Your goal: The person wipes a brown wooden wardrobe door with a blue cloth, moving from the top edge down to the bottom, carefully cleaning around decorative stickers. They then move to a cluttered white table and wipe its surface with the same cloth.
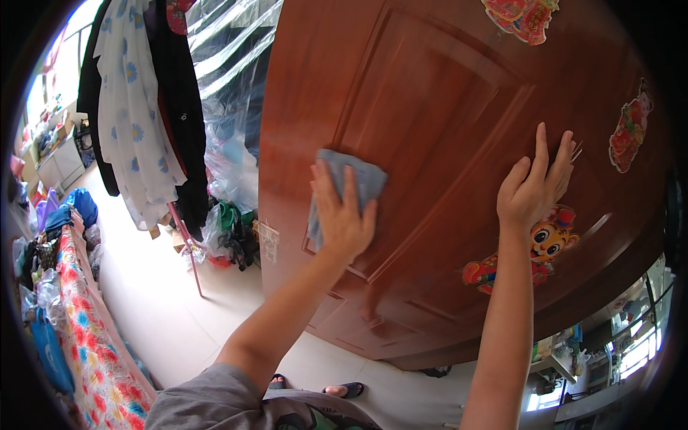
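My left hand (344,220) presses a folded blue-grey cloth (363,174) flat against a reddish-brown panelled wooden door (430,134), fingers spread over it. The cloth lies across the left edge of the raised moulding. My right hand (535,185) is held up at the door's right side with its fingers apart and no object visible in it. Just below that hand is a cartoon tiger sticker (551,242), partly covered by my forearm. A small thin metallic piece shows beside the fingertips; what it is I cannot tell.
Left of the door, clothes (134,107) hang above a pink metal stand leg (188,252). Behind them are clear plastic sheeting (231,64) and several bags. A floral cloth (91,322) covers something long at far left. More paper stickers (630,126) decorate the door.
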Demonstrator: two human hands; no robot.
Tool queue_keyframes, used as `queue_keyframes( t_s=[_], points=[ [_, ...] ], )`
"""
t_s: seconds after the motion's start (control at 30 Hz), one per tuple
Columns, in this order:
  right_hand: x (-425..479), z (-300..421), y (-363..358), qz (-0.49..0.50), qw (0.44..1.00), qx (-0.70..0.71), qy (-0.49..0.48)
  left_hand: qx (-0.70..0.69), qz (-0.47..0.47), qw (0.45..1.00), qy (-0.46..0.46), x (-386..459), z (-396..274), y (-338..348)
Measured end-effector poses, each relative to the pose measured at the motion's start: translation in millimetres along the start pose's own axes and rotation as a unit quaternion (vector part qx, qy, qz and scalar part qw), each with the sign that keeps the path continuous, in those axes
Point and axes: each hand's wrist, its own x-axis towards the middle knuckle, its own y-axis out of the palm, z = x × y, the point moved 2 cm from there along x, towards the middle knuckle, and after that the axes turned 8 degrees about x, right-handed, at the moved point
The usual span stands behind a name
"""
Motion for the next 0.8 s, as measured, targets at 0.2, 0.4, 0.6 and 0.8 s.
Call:
queue_keyframes(
  t_s=[0.2,0.4,0.6,0.8],
  points=[
    [-2.8,-1.3,-2.1,0.004,1.000,-0.005,0.001,-0.072,0.123,0.976,0.164,-47.8,-62.7,11.7],
    [0.6,1.1,0.1,0.004,1.000,0.003,0.002,0.032,0.279,0.881,0.381,-132.0,-38.7,23.4],
    [-0.2,-0.3,1.5,-0.003,1.000,0.011,0.000,-0.022,0.198,0.949,0.246,-111.5,5.8,12.4],
    [-2.2,-1.6,-0.4,-0.005,1.000,0.008,-0.011,0.039,-0.011,0.997,0.073,-18.5,74.4,-5.8]
  ],
)
